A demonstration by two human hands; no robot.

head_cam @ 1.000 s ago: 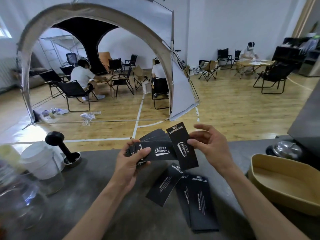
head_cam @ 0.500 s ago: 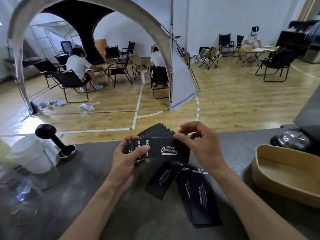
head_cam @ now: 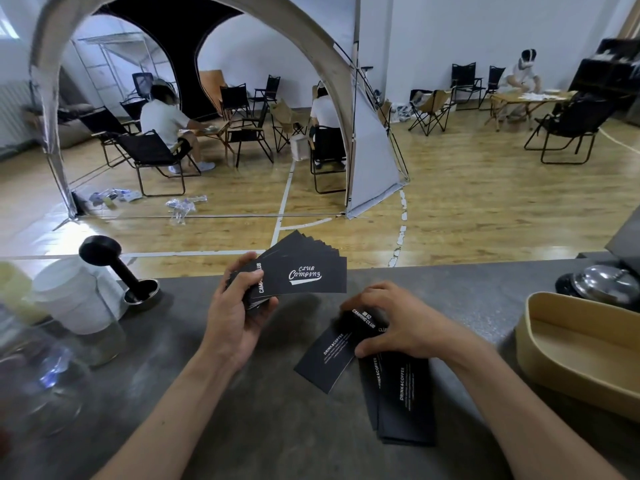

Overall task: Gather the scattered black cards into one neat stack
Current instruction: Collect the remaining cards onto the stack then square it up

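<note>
Behind the grey counter (head_cam: 207, 393) lies a wooden floor (head_cam: 467, 202) with white lines, black folding chairs (head_cam: 152, 154), a low table (head_cam: 526, 98), a silver arch tent (head_cam: 367, 161) and white walls (head_cam: 433, 29).

Bare forearms, hands (head_cam: 239, 317); no sleeves.

Indoor camping café, tent (head_cam: 367, 140), folding chairs (head_cam: 568, 129)
</note>
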